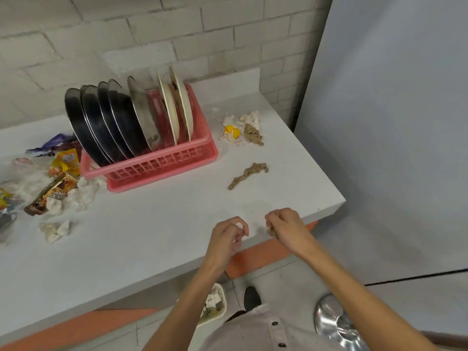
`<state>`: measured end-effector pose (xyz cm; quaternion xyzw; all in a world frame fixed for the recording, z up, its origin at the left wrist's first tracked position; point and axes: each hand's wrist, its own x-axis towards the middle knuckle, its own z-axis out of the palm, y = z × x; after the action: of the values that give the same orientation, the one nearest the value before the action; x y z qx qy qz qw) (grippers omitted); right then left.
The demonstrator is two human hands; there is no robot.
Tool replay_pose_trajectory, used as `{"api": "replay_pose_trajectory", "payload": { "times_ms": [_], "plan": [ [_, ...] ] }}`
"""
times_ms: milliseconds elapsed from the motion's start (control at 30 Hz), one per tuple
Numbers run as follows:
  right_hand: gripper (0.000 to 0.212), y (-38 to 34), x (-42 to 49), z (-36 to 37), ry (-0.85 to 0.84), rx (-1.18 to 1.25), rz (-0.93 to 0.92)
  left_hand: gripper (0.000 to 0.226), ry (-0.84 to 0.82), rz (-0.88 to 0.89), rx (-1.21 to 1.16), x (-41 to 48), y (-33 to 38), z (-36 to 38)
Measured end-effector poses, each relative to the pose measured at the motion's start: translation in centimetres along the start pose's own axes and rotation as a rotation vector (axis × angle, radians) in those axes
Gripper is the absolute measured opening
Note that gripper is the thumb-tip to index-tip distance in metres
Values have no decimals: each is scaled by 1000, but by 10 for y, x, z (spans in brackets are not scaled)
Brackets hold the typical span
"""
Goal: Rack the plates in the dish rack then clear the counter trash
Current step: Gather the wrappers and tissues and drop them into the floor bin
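Observation:
A pink dish rack [162, 164] on the white counter [141, 239] holds several dark and steel plates [106, 120] and two cream plates [177, 107], all on edge. A twisted brown tissue [247, 174] lies right of the rack. Behind it sits a heap of white tissue, a brown wad and a yellow scrap [241, 131]. My left hand [228, 236] is at the counter's front edge, fingers curled on a small white tissue scrap. My right hand [286, 228], close beside it, is shut on a brown tissue wad.
Snack wrappers [54, 171] and crumpled white tissues [54, 230] litter the counter left of the rack. On the floor below stand a cream bin with trash [215, 305] and a shiny steel lid [336, 323]. The counter's right corner ends near a grey wall.

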<state>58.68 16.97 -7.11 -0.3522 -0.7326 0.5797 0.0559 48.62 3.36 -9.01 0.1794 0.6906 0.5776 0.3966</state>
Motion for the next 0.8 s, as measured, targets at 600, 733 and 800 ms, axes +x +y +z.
{"api": "replay_pose_trajectory", "payload": {
  "times_ms": [600,733,800],
  "plan": [
    [29,90,-160,101,-56,-16,41,28,131,-95,237,-187,-108,-44],
    [15,111,-171,136,-149,-100,81,20,172,-188,231,-206,-141,-83],
    [12,128,-174,153,-189,-101,127,13,172,-263,253,-210,-162,-105]
  ]
}}
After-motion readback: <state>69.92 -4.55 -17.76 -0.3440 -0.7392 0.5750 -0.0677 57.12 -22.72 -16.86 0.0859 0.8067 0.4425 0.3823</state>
